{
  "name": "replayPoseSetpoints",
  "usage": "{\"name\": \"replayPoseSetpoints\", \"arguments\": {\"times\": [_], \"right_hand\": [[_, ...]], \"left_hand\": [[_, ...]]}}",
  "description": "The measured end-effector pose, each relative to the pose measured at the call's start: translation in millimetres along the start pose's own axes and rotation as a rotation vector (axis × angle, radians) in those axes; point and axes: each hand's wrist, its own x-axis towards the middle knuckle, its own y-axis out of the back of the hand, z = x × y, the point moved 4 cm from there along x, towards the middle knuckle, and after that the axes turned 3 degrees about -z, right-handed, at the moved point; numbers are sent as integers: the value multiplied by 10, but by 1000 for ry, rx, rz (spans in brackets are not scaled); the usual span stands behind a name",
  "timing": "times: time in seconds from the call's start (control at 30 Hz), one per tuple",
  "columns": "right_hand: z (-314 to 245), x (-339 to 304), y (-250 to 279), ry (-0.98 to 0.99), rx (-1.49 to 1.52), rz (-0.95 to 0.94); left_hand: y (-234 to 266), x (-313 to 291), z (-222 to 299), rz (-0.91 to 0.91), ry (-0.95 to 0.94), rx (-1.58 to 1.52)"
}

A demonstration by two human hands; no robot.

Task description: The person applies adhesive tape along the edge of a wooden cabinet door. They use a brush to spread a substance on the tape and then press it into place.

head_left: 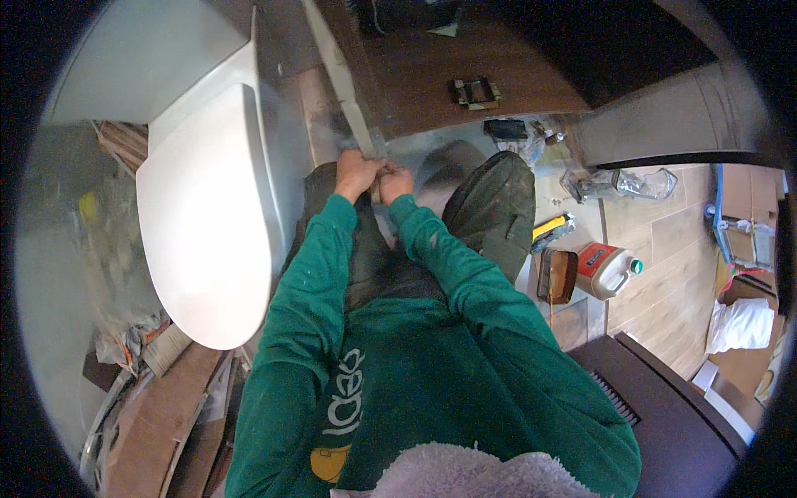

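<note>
Both my hands come together between my bent knees, at the near lower end of a long pale panel edge point(349, 95). My left hand point(356, 175) has its fingers curled closed beside that end. Close against it, my right hand point(395, 183) is closed too, its fingers bent inward. A small light-coloured bit point(375, 192) shows between the hands, but its kind cannot be made out. Whether the fingers grip the panel edge itself is hidden.
A white toilet point(203, 216) stands close on my left. Ahead is a dark brown wooden surface point(523, 66) bearing a small dark frame point(476, 92). On the right lie a yellow-handled tool point(550, 227), an open tin point(557, 276), a red-labelled jug point(604, 270) and clear plastic packaging point(639, 183).
</note>
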Motion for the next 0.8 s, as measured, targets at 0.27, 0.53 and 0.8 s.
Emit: {"name": "replayPoseSetpoints", "arguments": {"times": [0.27, 0.53, 0.8], "right_hand": [[-196, 67, 284, -147, -195, -201], [-428, -8, 283, 45, -443, -158], [-536, 115, 309, -2, -673, -324]], "left_hand": [[-145, 57, -295, -85, 9, -390], [-208, 11, -322, 52, -118, -392], [-296, -66, -448, 52, -2, -495]]}}
